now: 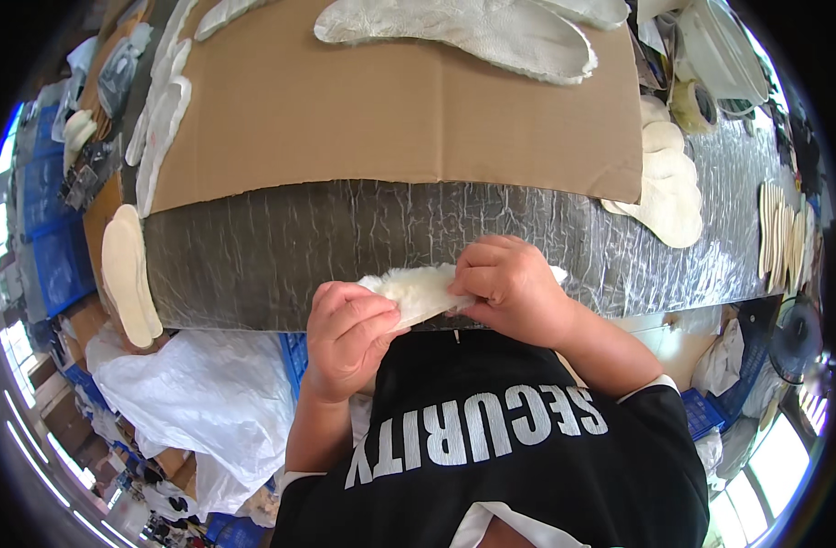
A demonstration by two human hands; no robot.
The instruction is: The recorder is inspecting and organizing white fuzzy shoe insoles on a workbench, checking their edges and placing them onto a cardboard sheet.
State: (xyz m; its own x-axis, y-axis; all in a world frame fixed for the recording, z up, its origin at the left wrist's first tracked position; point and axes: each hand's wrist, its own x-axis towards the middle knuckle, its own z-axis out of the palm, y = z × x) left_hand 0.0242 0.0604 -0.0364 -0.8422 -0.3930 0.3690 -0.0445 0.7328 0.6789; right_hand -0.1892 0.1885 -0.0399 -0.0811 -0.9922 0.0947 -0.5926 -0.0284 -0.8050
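Fleecy white insole (418, 290), gripped in both hands at the near table edge.
Left hand (349, 338): fingers curled shut, pinching the insole's left end. Right hand (514, 288): fingers folded closed over its right end, fleece tip poking out beyond the knuckles. Beyond both hands: grey crinkled table cover (345, 247), then cardboard sheet (390, 110). Below the left hand: white plastic bag (199, 402).

A large brown cardboard sheet (390, 100) lies on the grey wrinkled table cover (345, 247). A long fleecy white insole (473, 32) rests on its far edge. A stack of cream insoles (666, 183) lies at the right, one flat insole (126, 274) at the left edge. A white plastic bag (199, 393) sits below, beside blue crates (57, 256).
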